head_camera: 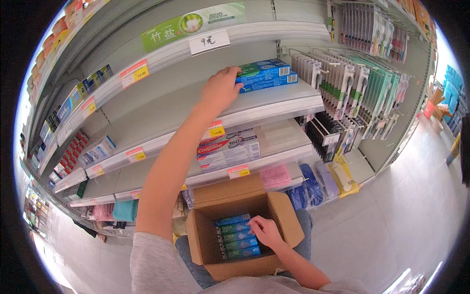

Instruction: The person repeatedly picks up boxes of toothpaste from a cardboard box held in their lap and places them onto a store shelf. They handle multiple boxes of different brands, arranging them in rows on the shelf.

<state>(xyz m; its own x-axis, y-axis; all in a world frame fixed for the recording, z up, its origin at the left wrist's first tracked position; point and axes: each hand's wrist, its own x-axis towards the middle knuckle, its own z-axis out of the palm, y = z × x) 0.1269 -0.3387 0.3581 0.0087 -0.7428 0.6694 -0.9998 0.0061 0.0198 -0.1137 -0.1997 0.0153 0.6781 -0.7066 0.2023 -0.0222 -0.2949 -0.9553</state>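
Observation:
My left hand [222,86] reaches up to a middle shelf and grips the left end of a small stack of blue and green toothpaste boxes [270,75]. Its thumb is at the front and its fingers curl over the top. Below, an open cardboard carton [235,270] rests on my lap. Several similar toothpaste boxes [238,235] lie in a row inside it. My right hand [266,230] is in the carton at the right ends of those boxes, fingers bent. Whether it holds one is unclear.
Colgate boxes [229,149] sit one shelf lower, behind price tags [238,171]. Packaged toothbrushes [345,84] hang on hooks at the right. Slippers [312,183] and folded towels [125,210] are at the bottom. The shelf lip [271,110] runs below my left hand.

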